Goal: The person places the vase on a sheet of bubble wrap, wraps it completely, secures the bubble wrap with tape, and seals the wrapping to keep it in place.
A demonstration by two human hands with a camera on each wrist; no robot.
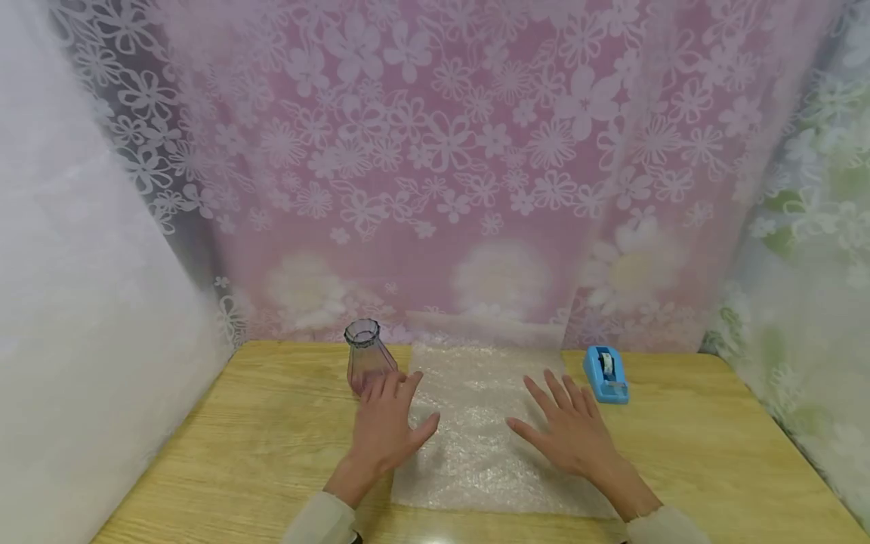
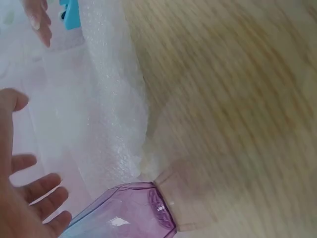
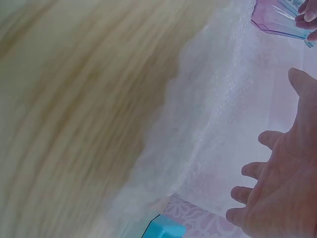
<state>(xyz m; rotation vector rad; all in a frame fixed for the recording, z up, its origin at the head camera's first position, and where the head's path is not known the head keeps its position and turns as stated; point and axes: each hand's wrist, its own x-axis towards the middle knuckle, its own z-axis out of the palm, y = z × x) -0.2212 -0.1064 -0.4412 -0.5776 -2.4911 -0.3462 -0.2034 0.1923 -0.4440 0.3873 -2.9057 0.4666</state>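
A sheet of bubble wrap lies on the wooden table, its far end raised against the curtain. My left hand hovers over its left edge, fingers spread. Just beyond those fingers stands a faceted glass vase, purple at the base and bluish at its scalloped rim; the fingers overlap its lower part in the head view. In the left wrist view the vase shows beside the fingertips. My right hand, fingers spread and holding nothing, is above the right side of the wrap. A blue tape dispenser sits just past it.
The wooden table reaches back to a pink flowered curtain. A pale sheet hangs along the left side, and a green-and-white flowered one along the right.
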